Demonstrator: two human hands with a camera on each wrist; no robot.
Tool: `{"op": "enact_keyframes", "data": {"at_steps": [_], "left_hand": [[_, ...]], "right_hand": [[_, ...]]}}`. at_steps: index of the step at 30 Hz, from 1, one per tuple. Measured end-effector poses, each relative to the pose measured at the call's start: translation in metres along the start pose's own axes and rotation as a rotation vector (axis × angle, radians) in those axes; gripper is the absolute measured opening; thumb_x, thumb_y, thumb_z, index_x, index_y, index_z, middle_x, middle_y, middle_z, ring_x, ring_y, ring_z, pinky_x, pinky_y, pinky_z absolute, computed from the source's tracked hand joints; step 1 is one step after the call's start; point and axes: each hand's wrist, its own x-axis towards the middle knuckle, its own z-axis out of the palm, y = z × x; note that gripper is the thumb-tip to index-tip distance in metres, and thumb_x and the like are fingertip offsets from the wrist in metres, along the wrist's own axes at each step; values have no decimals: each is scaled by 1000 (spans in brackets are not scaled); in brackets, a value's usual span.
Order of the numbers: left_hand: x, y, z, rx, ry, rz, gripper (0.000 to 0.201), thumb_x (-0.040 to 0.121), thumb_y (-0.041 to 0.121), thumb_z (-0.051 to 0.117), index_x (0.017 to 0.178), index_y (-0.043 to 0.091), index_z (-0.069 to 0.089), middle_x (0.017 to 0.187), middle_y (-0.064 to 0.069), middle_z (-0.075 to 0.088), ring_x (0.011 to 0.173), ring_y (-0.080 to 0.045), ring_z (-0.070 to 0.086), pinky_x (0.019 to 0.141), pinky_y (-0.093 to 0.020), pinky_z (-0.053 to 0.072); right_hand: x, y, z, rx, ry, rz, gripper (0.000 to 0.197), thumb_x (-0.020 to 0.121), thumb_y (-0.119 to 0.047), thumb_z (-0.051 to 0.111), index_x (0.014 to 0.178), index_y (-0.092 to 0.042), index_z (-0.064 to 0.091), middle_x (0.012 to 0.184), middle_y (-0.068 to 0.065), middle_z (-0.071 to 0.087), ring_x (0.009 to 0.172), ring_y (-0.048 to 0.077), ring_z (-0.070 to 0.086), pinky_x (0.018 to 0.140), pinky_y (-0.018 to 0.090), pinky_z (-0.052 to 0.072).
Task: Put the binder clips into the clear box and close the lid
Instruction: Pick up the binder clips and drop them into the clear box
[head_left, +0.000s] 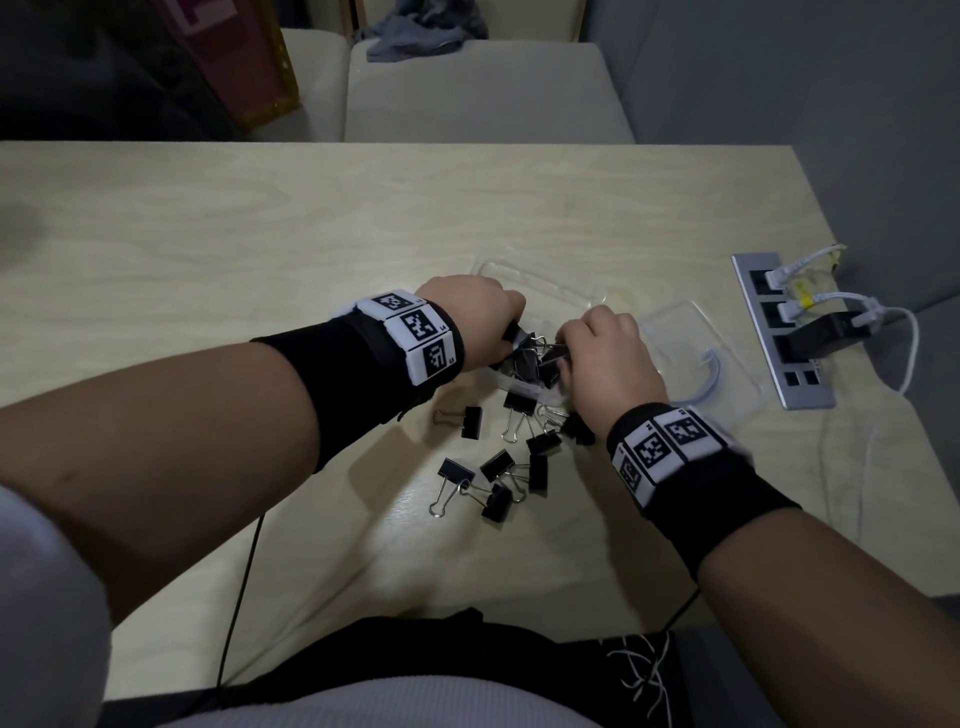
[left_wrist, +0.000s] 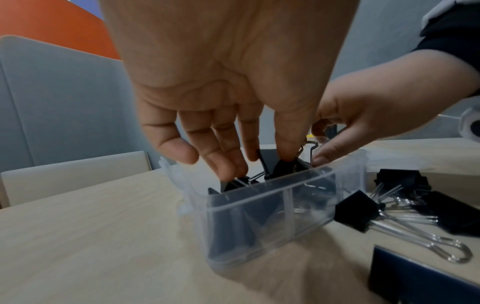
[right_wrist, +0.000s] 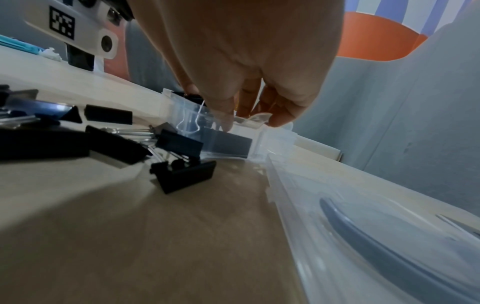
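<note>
Binder clips (left_wrist: 281, 167) are pinched by the left hand (head_left: 470, 317) inside the clear box (left_wrist: 270, 218). The right hand's (head_left: 605, 348) grip is pinched on a clip there too. Loose clips (head_left: 498, 467) are scattered on the bench (head_left: 260, 234).

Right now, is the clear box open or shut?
Open. The clear box has no lid on top, and the left hand pushes binder clips down through its open top.

clear glossy plastic box (left_wrist: 272, 207), matt black clips (head_left: 470, 421), pale wood-grain table (head_left: 260, 234)
</note>
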Motion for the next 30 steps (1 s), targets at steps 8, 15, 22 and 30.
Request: {"op": "enact_keyframes", "data": {"at_steps": [8,15,22,30], "left_hand": [[-13,2,-3,-121,55,-40,38,92,37,48,127,20,49,123,-8,54,103,-31,60,79,-40,51],[-54,3,7,-25,86,139,25,92,33,45,109,19,57,105,-4,61,82,-25,56,62,-32,42],[-70,0,41,107,-165,331,42,90,39,53,131,39,46,131,6,47,115,-22,51,80,-35,48],[-60,1,43,91,-182,266,33,92,28,49,125,25,51,127,-3,51,107,-27,58,80,-35,48]], "right_hand": [[-12,-1,-7,39,67,-14,34,86,-26,60,118,-17,57,119,7,53,110,29,46,91,42,38],[-57,8,-2,235,123,47,20,86,-10,52,105,-11,58,105,9,54,98,26,50,84,38,45],[-84,16,19,157,-194,131,47,88,-31,53,134,-27,45,129,4,49,114,28,43,92,41,46],[-79,8,24,160,-253,137,55,87,-35,56,136,-40,32,130,4,39,116,28,42,89,44,48]]}}
